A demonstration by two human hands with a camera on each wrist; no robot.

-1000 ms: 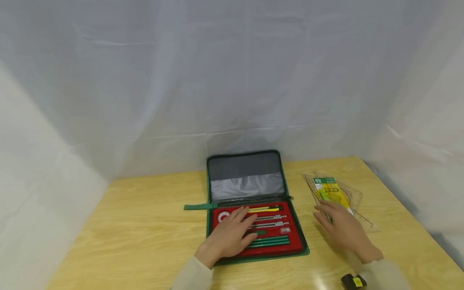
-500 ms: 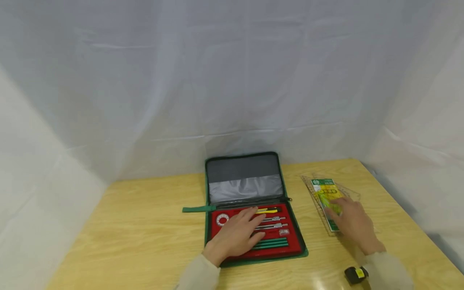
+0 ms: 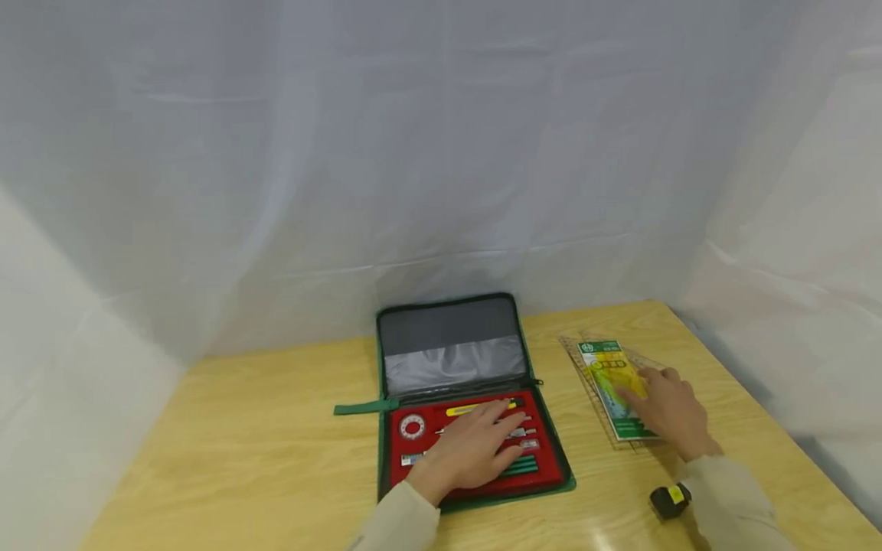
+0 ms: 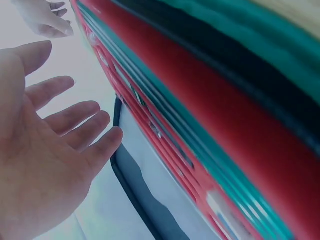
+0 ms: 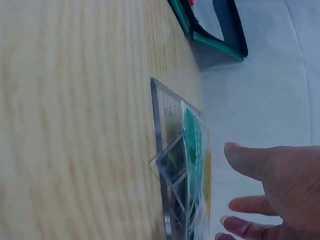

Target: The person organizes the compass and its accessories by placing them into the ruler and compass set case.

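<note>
My left hand [image 3: 475,451] is spread palm down above the red tray [image 3: 547,471] of an unzipped drawing-set case. Its fingers stand apart from the tray in the left wrist view. Around it in the tray show green pencils [image 3: 524,464], a yellow utility knife [image 3: 462,411], compasses [image 3: 521,433] and a white ring-shaped disc [image 3: 412,427]. My right hand [image 3: 671,413] hovers at the right side of a yellow-green packet [image 3: 609,379], thumb and fingers apart, holding nothing. Under the packet lie clear set squares [image 5: 165,115].
The grey lid [image 3: 448,329] leans upright near a pale curtain [image 3: 448,191]. A green strap [image 3: 354,409] sticks out to the left. A small black box with a yellow label [image 3: 668,501] is beside the right sleeve. The wooden table [image 3: 276,459] ends to the right at an edge.
My left hand has shifted right over the tray, uncovering the white disc. My right hand has moved to the packet's right side, so its lower end shows. The view has shifted slightly.
</note>
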